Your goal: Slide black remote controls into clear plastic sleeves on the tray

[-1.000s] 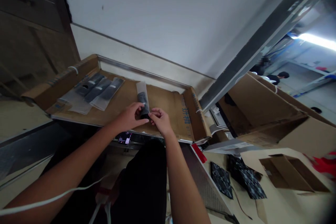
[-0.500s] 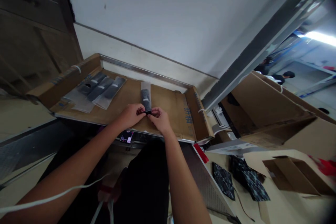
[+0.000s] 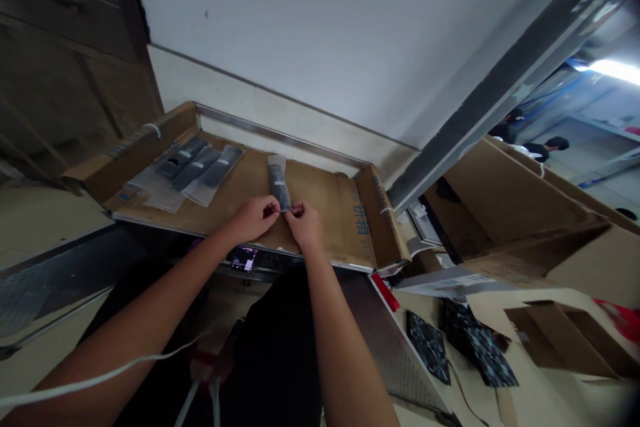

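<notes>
Both hands, left hand (image 3: pixel 256 216) and right hand (image 3: pixel 306 223), pinch fingers shut on a slim dark bagged strip (image 3: pixel 279 188) over brown cardboard (image 3: pixel 320 203) printed with blue characters.

Both hands met at the near end of a clear pouch (image 3: pixel 279 181) holding a dark item, which lay on the cardboard sheet (image 3: pixel 320 193). The left hand (image 3: pixel 255 215) and right hand (image 3: pixel 306 225) pinched its near edge between fingertips. 3 filled pouches (image 3: pixel 200 169) lay side by side, well apart to the left. A phone (image 3: pixel 243 257) sat below the sheet's edge.
</notes>
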The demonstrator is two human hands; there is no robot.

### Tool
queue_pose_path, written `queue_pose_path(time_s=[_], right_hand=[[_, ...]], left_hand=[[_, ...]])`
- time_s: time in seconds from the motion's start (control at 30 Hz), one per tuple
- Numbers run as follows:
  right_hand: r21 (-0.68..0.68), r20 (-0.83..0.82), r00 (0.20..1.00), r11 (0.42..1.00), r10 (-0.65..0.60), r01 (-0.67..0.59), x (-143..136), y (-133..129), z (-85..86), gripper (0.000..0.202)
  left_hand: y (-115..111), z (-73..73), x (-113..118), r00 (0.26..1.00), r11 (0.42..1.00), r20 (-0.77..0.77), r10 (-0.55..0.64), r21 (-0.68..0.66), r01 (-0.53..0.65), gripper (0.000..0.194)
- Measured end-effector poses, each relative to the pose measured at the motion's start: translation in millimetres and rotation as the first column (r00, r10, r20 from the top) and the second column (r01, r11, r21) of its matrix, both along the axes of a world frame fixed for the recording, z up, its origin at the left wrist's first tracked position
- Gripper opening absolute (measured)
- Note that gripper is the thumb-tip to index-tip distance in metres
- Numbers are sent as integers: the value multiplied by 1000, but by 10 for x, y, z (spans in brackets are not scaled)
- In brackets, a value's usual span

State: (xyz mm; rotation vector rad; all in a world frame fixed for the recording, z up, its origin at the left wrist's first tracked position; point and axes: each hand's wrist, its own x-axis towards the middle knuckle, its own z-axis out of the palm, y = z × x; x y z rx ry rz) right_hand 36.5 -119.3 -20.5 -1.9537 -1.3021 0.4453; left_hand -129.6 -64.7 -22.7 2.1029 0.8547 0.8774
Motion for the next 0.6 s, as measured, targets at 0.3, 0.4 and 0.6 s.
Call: queue_pose_path(time_s=[0.3, 0.4, 0.6], right_hand=[[-72, 371, 928, 996, -29, 59, -183, -36, 82, 27], [-129, 397, 918, 989, -20, 77, -214, -27, 108, 32], [-145, 410, 912, 986, -10, 76, -218, -22, 113, 21]], left_hand=[[-12, 15, -24, 993, 993, 23, -117, 13, 117, 8], [-48, -3, -18, 991, 987, 21, -134, 90, 132, 9], [-152, -67, 19, 990, 930, -48, -132, 339, 140, 13]])
